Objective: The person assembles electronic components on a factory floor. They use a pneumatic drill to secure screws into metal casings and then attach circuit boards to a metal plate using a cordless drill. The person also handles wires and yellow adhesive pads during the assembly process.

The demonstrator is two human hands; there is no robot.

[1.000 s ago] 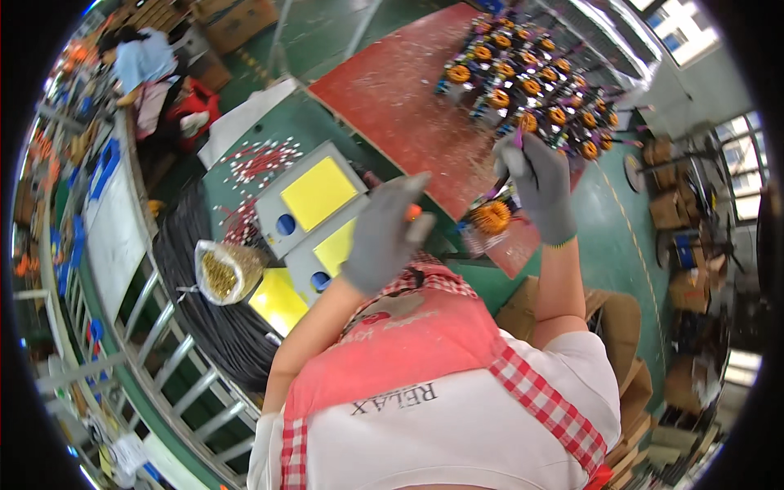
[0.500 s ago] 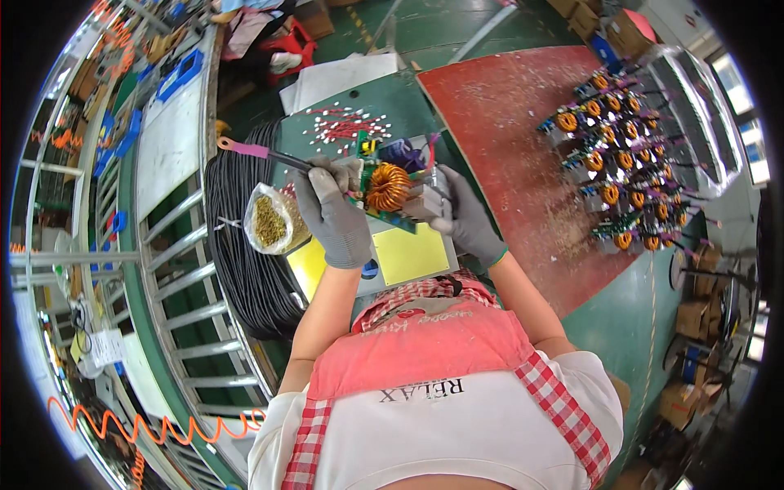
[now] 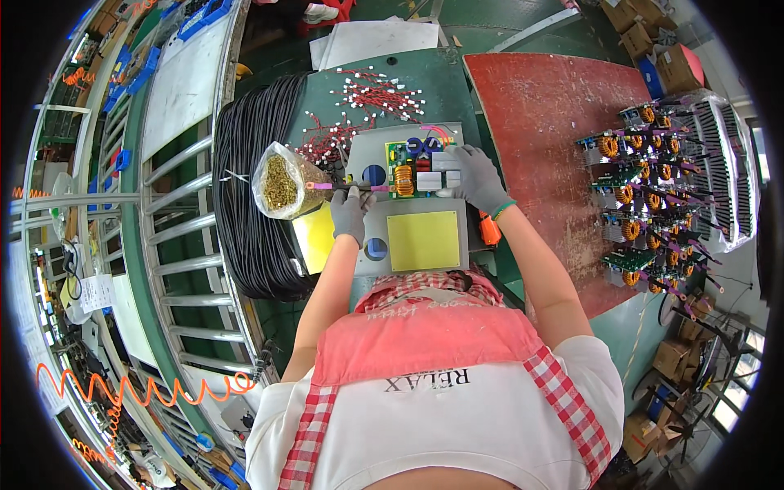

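Observation:
A green circuit board [image 3: 398, 153] with a copper-wound coil, dark blue capacitors and grey blocks lies flat over a grey plate [image 3: 367, 147] that bears yellow panels. My right hand [image 3: 480, 178], in a grey glove, is closed round the board's right side at the grey blocks; its fingertips are partly hidden. From the board's left edge a short cable [image 3: 328, 186] with purple sleeves and a ring terminal reaches left. My gloved left hand [image 3: 349, 214] pinches that cable beside the board. Just left is a clear bag [image 3: 282, 184] of small brass-coloured parts.
Red wires with white connectors [image 3: 380, 94] lie scattered beyond the plate. A black cable coil [image 3: 253, 188] is at left, beside a metal roller rack [image 3: 192, 224]. An orange-handled tool [image 3: 490, 230] lies under my right wrist. Several similar boards [image 3: 633, 196] stand on the red panel [image 3: 531, 155].
The circuit board has gone from being held up and tilted to lying flat over the grey plate. My left hand has moved lower along the cable. The view has shifted.

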